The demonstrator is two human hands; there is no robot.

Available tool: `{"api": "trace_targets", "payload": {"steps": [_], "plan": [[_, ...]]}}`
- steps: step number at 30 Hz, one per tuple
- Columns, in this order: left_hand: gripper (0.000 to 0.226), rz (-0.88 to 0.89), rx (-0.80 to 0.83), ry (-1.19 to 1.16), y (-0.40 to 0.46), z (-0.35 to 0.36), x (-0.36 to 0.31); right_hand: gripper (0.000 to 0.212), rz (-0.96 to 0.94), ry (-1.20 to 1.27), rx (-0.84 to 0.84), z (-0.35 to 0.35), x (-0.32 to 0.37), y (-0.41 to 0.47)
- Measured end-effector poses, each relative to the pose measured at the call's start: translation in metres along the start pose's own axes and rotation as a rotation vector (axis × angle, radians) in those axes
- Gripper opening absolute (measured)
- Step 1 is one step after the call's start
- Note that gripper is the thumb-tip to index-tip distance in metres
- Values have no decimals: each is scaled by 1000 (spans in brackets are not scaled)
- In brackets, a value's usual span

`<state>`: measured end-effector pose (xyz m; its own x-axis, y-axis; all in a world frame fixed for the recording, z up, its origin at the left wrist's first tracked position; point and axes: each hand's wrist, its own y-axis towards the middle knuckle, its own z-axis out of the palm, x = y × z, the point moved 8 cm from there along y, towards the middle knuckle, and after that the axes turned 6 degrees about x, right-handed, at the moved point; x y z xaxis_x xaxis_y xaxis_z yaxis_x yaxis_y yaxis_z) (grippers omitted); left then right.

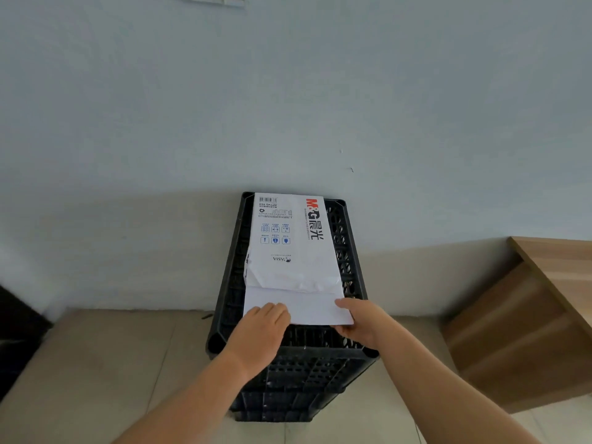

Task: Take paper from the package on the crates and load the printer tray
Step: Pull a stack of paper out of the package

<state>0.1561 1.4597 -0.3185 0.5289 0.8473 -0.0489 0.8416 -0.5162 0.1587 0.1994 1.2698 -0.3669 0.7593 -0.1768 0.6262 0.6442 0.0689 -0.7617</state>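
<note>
A white paper package (293,241) with red and black print lies lengthwise on top of stacked black crates (347,251) against the wall. Its near end is torn open, and a stack of white paper (312,307) sticks out toward me. My left hand (264,330) rests on the near left corner of the paper, fingers curled over its edge. At the near right corner, my right hand (360,320) pinches the stack, thumb on top and fingers underneath. No printer is in view.
A pale wall stands directly behind the crates. A wooden desk (551,270) stands to the right. A dark object (14,334) sits at the left edge. Beige floor tiles (105,363) surround the crates.
</note>
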Motion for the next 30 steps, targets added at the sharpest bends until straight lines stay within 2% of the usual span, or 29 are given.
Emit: {"api": "trace_targets", "payload": {"steps": [2, 5, 7, 10, 13, 15, 18, 22, 27, 30], "plan": [[10, -51, 17, -42, -3, -6, 3, 21, 5, -17, 43, 2, 0, 0], [39, -244, 27, -269, -10, -19, 18, 16, 7, -48, 63, 4, 1, -1], [46, -388, 7, -364, -15, -27, 28, 16, 0, -42, 86, 5, -1, -4], [43, -658, 3, -488, -22, -31, 45, 22, -10, -36, 100, 4, -4, -8], [40, -937, 20, -808, -33, -22, 55, 22, -18, -50, 131, 2, -9, -12], [36, -1052, 15, -1004, -41, -15, 54, 21, -28, -54, 135, 0, -13, -15], [29, -1131, -3, -1220, -51, -11, 48, 23, -40, -71, 130, -5, -19, -24], [32, -1132, 5, -1501, -59, -5, 33, 19, -49, -125, 149, -12, -28, -41], [34, -1120, 47, -1579, -74, -1, 20, 16, -61, -151, 183, -21, -40, -63], [37, -1100, 57, -1585, -87, -6, 13, 32, -118, -222, 214, -17, -44, -79]]}}
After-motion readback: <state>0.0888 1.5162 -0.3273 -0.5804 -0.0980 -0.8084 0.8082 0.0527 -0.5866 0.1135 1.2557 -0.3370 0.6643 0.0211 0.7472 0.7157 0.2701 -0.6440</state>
